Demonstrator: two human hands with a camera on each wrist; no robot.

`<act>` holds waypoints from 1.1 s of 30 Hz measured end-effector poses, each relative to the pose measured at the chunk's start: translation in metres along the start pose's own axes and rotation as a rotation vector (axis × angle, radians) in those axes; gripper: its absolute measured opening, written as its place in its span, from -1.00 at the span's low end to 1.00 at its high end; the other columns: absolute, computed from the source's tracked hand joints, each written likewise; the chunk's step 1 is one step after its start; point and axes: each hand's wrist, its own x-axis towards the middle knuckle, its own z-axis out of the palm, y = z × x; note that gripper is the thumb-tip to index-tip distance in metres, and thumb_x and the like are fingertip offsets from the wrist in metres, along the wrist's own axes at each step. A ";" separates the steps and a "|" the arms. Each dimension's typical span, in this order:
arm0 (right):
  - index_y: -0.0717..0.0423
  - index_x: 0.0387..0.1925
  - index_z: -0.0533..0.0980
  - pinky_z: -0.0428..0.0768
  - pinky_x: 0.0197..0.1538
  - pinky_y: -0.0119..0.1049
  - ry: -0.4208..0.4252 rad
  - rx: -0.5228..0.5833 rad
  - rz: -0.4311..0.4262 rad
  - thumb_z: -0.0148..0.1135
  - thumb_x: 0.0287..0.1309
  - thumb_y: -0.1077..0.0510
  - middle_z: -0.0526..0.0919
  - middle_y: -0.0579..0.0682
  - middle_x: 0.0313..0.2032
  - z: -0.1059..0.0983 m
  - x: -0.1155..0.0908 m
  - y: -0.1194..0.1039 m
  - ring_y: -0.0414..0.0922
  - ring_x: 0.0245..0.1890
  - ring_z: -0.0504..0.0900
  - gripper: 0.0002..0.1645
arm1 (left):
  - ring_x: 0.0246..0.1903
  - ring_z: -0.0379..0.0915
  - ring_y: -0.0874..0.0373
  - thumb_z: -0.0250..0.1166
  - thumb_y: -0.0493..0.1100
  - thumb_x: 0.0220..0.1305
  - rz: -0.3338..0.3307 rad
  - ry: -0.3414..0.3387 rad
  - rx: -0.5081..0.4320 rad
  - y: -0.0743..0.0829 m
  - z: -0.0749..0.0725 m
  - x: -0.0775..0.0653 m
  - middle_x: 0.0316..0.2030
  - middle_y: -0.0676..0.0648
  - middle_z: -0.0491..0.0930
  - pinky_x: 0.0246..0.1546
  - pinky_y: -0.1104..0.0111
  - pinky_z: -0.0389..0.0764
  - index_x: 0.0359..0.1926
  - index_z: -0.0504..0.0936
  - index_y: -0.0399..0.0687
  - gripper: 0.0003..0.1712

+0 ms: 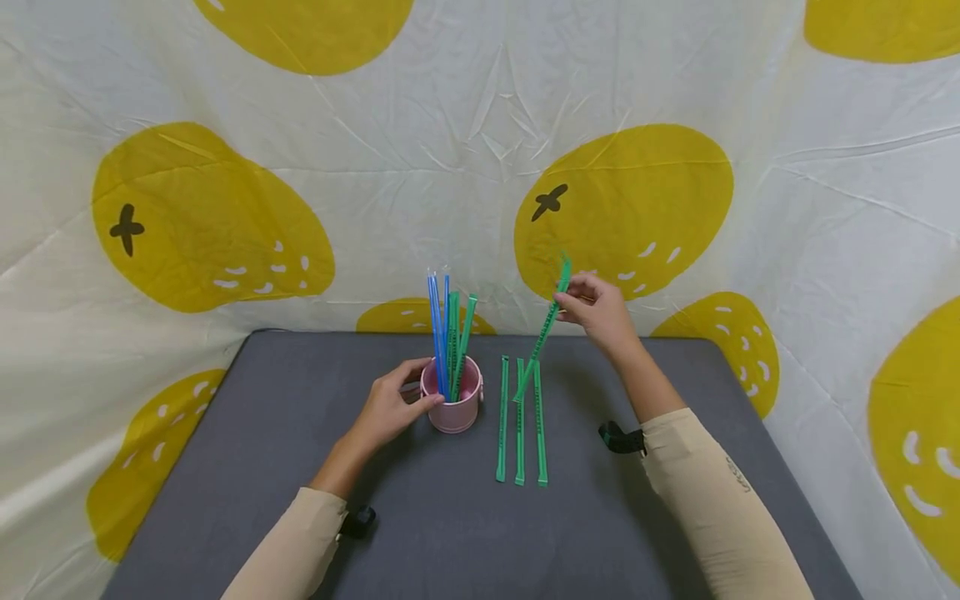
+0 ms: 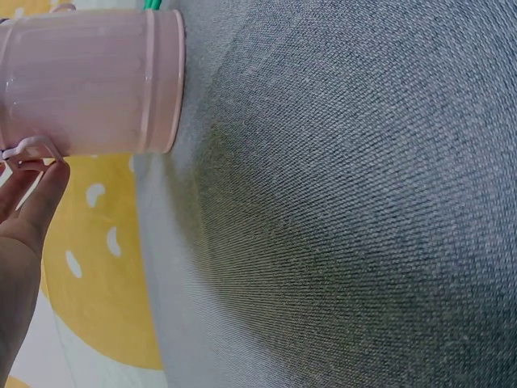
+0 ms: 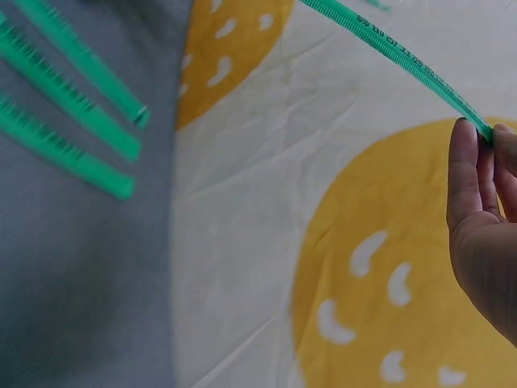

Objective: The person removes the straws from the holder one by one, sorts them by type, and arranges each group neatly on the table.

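Note:
Between thumb and fingertips, my right hand [image 1: 596,315] pinches a green wrapped straw [image 1: 546,327] near its upper end. The straw slants down to the left, its lower end overlapping the straws on the table in the head view. Printed lettering runs along its wrapper in the right wrist view. My left hand [image 1: 392,402] holds a small pink bucket [image 1: 453,418] from the left, thumb at the near rim. In the left wrist view, its fingers [image 2: 47,198] touch the bucket's side handle. Blue straws [image 1: 436,321] and green wrapped straws [image 1: 466,333] stand in the bucket.
Three green wrapped straws [image 1: 502,429] lie side by side on the dark grey table [image 1: 315,408], right of the bucket. Behind the table hangs a pale cloth [image 1: 420,217] with yellow fruit prints. A black strap device [image 1: 621,437] sits at the right wrist.

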 end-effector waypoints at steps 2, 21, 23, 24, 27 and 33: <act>0.41 0.12 0.49 0.80 -0.14 -0.36 0.003 -0.034 0.038 0.30 0.40 0.19 0.63 -0.07 -0.25 -0.005 -0.003 0.010 -0.30 -0.29 0.72 -0.59 | 0.17 0.63 -0.11 0.59 -0.01 0.15 0.003 -0.003 0.009 0.000 -0.001 0.000 0.19 -0.18 0.65 0.08 0.01 0.72 0.34 0.54 -0.08 -0.24; 0.41 0.24 0.50 0.81 -0.05 -0.15 -0.086 -0.324 0.177 0.27 0.44 0.16 0.69 0.36 0.02 -0.024 -0.024 0.096 0.19 -0.12 0.76 -0.51 | 0.19 0.61 -0.19 0.60 -0.11 0.13 -0.022 0.002 -0.023 0.004 0.001 -0.002 0.21 -0.23 0.63 0.09 -0.10 0.70 0.34 0.53 -0.12 -0.24; 0.43 0.23 0.50 0.78 0.01 0.01 -0.098 -0.334 0.191 0.28 0.43 0.17 0.70 0.37 0.01 -0.023 -0.025 0.104 0.22 -0.13 0.77 -0.51 | 0.20 0.60 -0.22 0.60 -0.14 0.13 -0.024 0.005 -0.023 0.003 0.002 -0.002 0.22 -0.26 0.62 0.10 -0.14 0.69 0.35 0.52 -0.16 -0.23; 0.44 0.23 0.51 0.76 0.04 0.08 -0.103 -0.338 0.200 0.28 0.43 0.18 0.71 0.37 0.00 -0.022 -0.026 0.108 0.22 -0.14 0.77 -0.51 | 0.20 0.59 -0.24 0.59 -0.16 0.13 -0.025 0.005 -0.020 0.003 0.002 -0.002 0.22 -0.28 0.61 0.10 -0.16 0.68 0.35 0.52 -0.18 -0.23; 0.45 0.22 0.51 0.77 0.02 0.06 -0.122 -0.356 0.219 0.28 0.42 0.20 0.72 0.36 -0.02 -0.020 -0.027 0.117 0.17 -0.19 0.78 -0.52 | 0.19 0.58 -0.29 0.58 -0.22 0.13 -0.033 0.003 -0.012 0.006 0.002 -0.001 0.21 -0.33 0.60 0.10 -0.20 0.65 0.35 0.50 -0.26 -0.23; 0.53 0.25 0.46 0.80 -0.04 -0.05 -0.132 -0.318 0.269 0.25 0.42 0.29 0.69 0.43 0.01 -0.015 -0.029 0.129 0.06 -0.25 0.80 -0.51 | 0.18 0.58 -0.31 0.55 -0.26 0.17 -0.028 -0.002 -0.006 0.025 0.000 -0.004 0.20 -0.36 0.60 0.11 -0.20 0.64 0.33 0.49 -0.34 -0.27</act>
